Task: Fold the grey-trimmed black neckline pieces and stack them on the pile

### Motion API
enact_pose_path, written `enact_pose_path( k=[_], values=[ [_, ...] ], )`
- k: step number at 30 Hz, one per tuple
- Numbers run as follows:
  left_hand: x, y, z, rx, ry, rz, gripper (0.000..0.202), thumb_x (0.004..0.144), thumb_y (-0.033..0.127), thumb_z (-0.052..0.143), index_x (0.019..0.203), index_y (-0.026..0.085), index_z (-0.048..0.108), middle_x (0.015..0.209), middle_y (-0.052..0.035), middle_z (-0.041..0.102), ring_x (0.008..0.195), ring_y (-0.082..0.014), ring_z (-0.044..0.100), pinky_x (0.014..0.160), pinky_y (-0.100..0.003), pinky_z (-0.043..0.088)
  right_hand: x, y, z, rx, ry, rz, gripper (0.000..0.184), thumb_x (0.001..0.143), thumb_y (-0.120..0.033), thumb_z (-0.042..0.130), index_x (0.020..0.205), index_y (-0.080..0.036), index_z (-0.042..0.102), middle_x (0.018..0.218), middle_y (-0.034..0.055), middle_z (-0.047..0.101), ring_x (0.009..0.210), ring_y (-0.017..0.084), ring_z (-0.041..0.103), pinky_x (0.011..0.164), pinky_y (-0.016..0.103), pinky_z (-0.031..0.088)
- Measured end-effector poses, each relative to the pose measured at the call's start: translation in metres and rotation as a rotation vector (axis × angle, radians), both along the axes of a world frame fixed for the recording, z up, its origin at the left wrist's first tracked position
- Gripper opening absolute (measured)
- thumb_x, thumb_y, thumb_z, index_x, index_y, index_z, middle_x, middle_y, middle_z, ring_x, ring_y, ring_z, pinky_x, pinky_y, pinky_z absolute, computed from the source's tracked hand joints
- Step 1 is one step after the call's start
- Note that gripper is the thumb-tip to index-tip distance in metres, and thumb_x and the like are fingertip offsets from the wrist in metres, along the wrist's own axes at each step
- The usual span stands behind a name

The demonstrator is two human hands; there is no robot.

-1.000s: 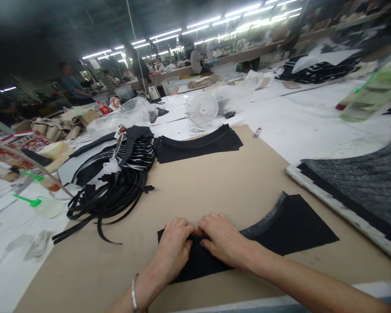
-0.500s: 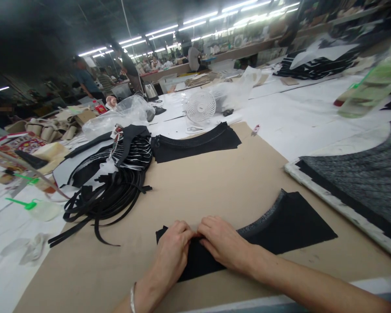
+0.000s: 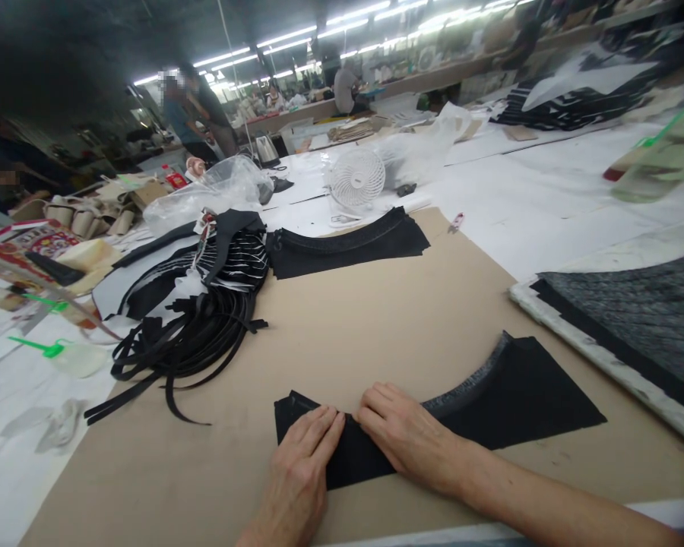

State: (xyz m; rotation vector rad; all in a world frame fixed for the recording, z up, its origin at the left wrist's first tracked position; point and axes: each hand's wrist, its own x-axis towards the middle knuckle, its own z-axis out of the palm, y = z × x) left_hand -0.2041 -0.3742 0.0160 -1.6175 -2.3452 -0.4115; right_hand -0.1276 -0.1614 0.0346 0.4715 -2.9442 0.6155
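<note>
A black curved-edge fabric piece (image 3: 524, 403) lies flat on brown paperboard, with a greyish strip (image 3: 467, 384) along its inner curve. My left hand (image 3: 305, 460) presses on the piece near its left end, fingers stretched out side by side on the edge. Just to the right, my right hand (image 3: 404, 437) has its fingers bent over the same curved edge; its thumb is hidden beneath the hand. Both sets of fingertips are close together at the edge. A similar black piece (image 3: 347, 247) rests farther back on the board.
Black strips (image 3: 188, 349) and a striped bundle lie at left, beside a green-tipped bottle (image 3: 77, 357). A white fan (image 3: 357, 182) stands behind. At right is a white-edged board (image 3: 598, 365) bearing grey-black material. People stand in the background.
My left hand's fingers have straightened and flattened onto the fabric edge, where they were bent before. My right hand stays at the edge. The whole view has shifted slightly.
</note>
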Motion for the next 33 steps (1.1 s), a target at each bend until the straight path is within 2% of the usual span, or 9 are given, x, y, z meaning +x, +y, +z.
enact_pose_path(
  k=[8, 14, 19, 24, 26, 29, 33],
  values=[
    [0.005, 0.012, 0.007, -0.017, -0.029, 0.067, 0.050, 0.089, 0.005, 0.034, 0.129, 0.024, 0.057, 0.114, -0.0060, 0.065, 0.109, -0.0194, 0.056, 0.099, -0.043, 0.045, 0.002, 0.014, -0.004, -0.025, -0.019, 0.047, 0.017, 0.094, -0.010, 0.042, 0.093, -0.017, 0.057, 0.090, 0.0054, 0.056, 0.085, 0.020, 0.047, 0.079, 0.034, 0.038],
    [0.010, 0.010, 0.005, 0.002, -0.014, 0.083, 0.052, 0.090, 0.005, 0.033, 0.129, 0.029, 0.057, 0.121, -0.0056, 0.062, 0.115, -0.0198, 0.053, 0.103, -0.047, 0.040, 0.007, 0.025, 0.004, -0.109, -0.089, 0.035, 0.013, 0.090, -0.010, 0.050, 0.096, -0.018, 0.058, 0.095, 0.0046, 0.057, 0.091, 0.020, 0.050, 0.083, 0.035, 0.036],
    [0.009, 0.013, 0.004, -0.008, -0.031, 0.070, 0.052, 0.088, 0.001, 0.033, 0.125, 0.026, 0.059, 0.120, -0.0072, 0.059, 0.114, -0.0192, 0.052, 0.104, -0.048, 0.038, 0.010, 0.036, 0.015, -0.195, -0.140, -0.008, 0.008, 0.087, -0.012, 0.056, 0.093, -0.018, 0.057, 0.095, 0.0034, 0.058, 0.093, 0.020, 0.051, 0.087, 0.036, 0.034],
    [0.007, 0.018, 0.003, 0.008, -0.090, -0.008, 0.044, 0.089, 0.001, 0.032, 0.119, 0.018, 0.060, 0.113, -0.0056, 0.064, 0.109, -0.0160, 0.054, 0.104, -0.038, 0.039, 0.014, 0.046, 0.019, -0.208, -0.161, -0.022, 0.007, 0.087, -0.013, 0.057, 0.089, -0.020, 0.057, 0.092, 0.0017, 0.059, 0.090, 0.019, 0.051, 0.085, 0.035, 0.033],
    [0.007, 0.021, 0.006, -0.024, -0.094, -0.035, 0.045, 0.091, 0.003, 0.032, 0.124, 0.018, 0.057, 0.110, -0.0052, 0.064, 0.106, -0.0161, 0.055, 0.103, -0.037, 0.039, 0.017, 0.050, 0.018, -0.196, -0.156, -0.022, 0.007, 0.087, -0.013, 0.057, 0.089, -0.020, 0.056, 0.092, 0.0011, 0.059, 0.091, 0.019, 0.051, 0.086, 0.036, 0.032],
    [0.008, 0.026, 0.012, -0.097, -0.078, -0.046, 0.052, 0.092, 0.004, 0.031, 0.136, 0.025, 0.049, 0.105, -0.0037, 0.063, 0.100, -0.0163, 0.055, 0.103, -0.040, 0.037, 0.020, 0.056, 0.017, -0.175, -0.147, -0.018, 0.006, 0.087, -0.014, 0.057, 0.087, -0.020, 0.055, 0.092, 0.0008, 0.058, 0.091, 0.019, 0.050, 0.085, 0.036, 0.031],
    [0.011, 0.030, 0.015, -0.074, -0.052, -0.024, 0.055, 0.092, 0.005, 0.032, 0.134, 0.035, 0.052, 0.102, -0.0017, 0.061, 0.097, -0.0150, 0.055, 0.106, -0.040, 0.031, 0.025, 0.064, 0.016, -0.173, -0.136, 0.007, 0.005, 0.088, -0.015, 0.055, 0.088, -0.020, 0.056, 0.093, 0.0011, 0.058, 0.092, 0.018, 0.050, 0.084, 0.036, 0.031]
  ],
)
